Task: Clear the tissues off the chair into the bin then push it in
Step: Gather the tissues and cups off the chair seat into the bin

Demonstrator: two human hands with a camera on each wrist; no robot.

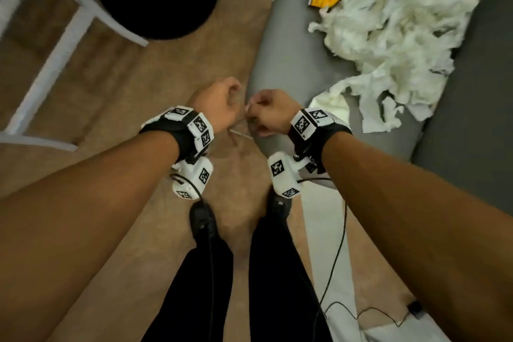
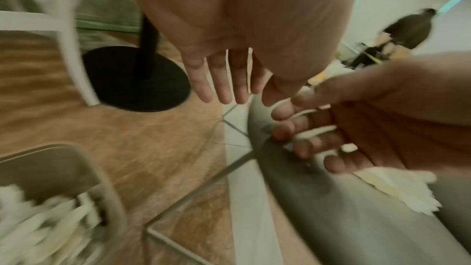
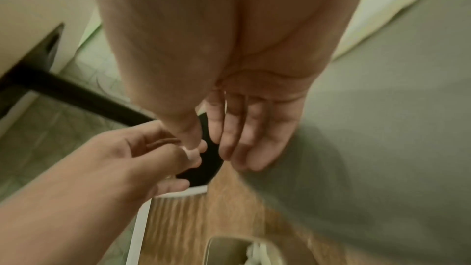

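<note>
Tissues (image 1: 394, 28) mostly lie heaped on the chair (image 1: 291, 64), though the bin (image 2: 76, 168) beside it already holds some. Right hand (image 1: 270, 111) pinches a small scrap; left hand (image 1: 222, 100), fingers loosely spread, meets it. Pushing in is not yet done.

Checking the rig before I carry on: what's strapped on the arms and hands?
Bare forearms, no sleeves. Each wrist wears a black strap topped with white blocks bearing black-and-white square markers. A white marked camera pod hangs under each wrist, with thin black cables trailing down.
</note>
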